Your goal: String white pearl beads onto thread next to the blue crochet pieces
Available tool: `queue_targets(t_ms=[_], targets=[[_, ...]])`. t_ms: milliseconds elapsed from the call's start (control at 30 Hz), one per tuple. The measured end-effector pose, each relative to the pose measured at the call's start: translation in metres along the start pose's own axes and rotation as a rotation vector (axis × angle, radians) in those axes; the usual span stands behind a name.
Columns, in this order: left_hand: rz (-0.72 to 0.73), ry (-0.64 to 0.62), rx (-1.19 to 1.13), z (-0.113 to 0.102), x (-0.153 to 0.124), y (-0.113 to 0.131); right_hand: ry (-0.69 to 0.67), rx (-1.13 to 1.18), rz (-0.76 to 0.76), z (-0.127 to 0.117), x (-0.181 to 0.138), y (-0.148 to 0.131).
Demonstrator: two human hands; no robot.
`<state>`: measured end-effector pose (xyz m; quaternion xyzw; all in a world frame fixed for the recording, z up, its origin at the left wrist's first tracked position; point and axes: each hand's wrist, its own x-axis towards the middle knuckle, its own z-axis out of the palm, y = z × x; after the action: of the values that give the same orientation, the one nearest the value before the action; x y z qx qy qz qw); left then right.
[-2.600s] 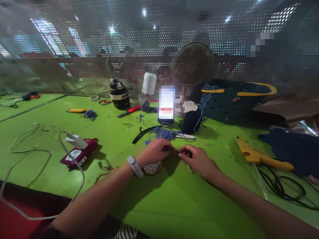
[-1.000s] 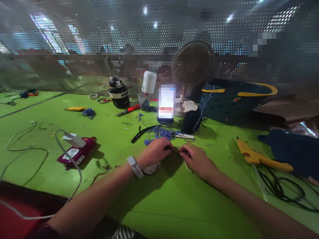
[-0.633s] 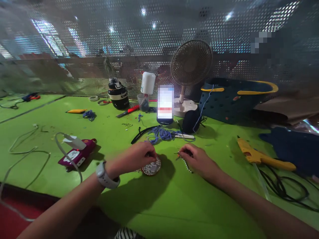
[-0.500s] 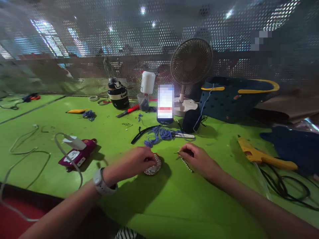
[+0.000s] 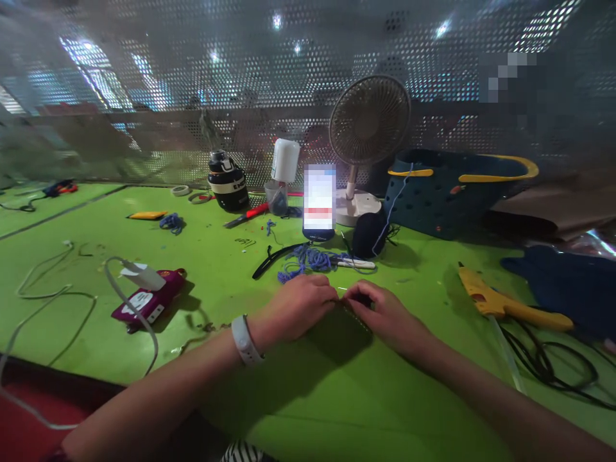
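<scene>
My left hand [image 5: 301,307], with a white band at the wrist, rests on the green table [image 5: 337,398], fingers curled, and covers the small round dish of beads seen a moment ago. Its fingertips meet those of my right hand [image 5: 380,311] at the middle of the table. My right hand is pinched on something thin and small; earlier frames show a needle with a short string of beads. Blue yarn [image 5: 308,260] lies just beyond both hands.
A lit phone [image 5: 318,202], a desk fan [image 5: 368,128], a dark yarn ball [image 5: 369,234] and a blue basket [image 5: 457,192] stand behind. A yellow glue gun [image 5: 505,301] with black cable lies right. A magenta pack [image 5: 149,298] and white cables lie left.
My left hand dipped back to the bead dish, then came forward to meet my right hand again, hiding the dish. My right hand stayed nearly still.
</scene>
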<state>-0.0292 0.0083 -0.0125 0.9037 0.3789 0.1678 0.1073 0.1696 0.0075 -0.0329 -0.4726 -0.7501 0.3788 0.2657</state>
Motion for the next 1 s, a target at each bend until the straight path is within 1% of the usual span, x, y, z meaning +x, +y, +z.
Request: queue_targets(t_ms=[67,133,233,333,400,467,567,667,733,867,1000], targets=[[0.023,0.010,-0.031,0.002,-0.001,-0.003,-0.006,-0.001,0.015,-0.001,0.000,-0.003],[0.012,0.051,-0.121,0.002,-0.002,-0.006,-0.024,0.004,0.016,-0.002,-0.001,-0.005],[-0.059,0.130,-0.300,-0.002,-0.005,-0.010,-0.057,0.000,-0.005,-0.004,-0.002,-0.007],[-0.146,0.151,-0.458,-0.010,-0.007,-0.012,-0.079,0.007,0.003,-0.005,-0.002,-0.007],[-0.188,0.153,-0.660,-0.015,-0.008,-0.012,-0.082,0.012,0.017,-0.006,-0.002,-0.006],[-0.240,0.145,-0.936,-0.017,-0.009,-0.012,-0.086,0.019,0.022,-0.006,-0.003,-0.005],[-0.362,0.111,-1.333,-0.015,-0.011,-0.010,-0.104,0.097,0.032,-0.005,-0.004,-0.004],[-0.423,0.098,-1.584,-0.010,-0.011,-0.009,-0.107,0.190,0.043,-0.005,-0.003,-0.004],[-0.430,0.135,-1.632,-0.008,-0.010,-0.010,-0.070,0.229,0.085,-0.008,-0.001,-0.006],[-0.441,0.207,-1.584,-0.003,-0.011,-0.018,0.041,0.300,0.220,-0.021,0.005,-0.008],[-0.418,0.242,-1.550,0.000,-0.015,-0.029,0.117,0.402,0.254,-0.040,0.008,-0.008]])
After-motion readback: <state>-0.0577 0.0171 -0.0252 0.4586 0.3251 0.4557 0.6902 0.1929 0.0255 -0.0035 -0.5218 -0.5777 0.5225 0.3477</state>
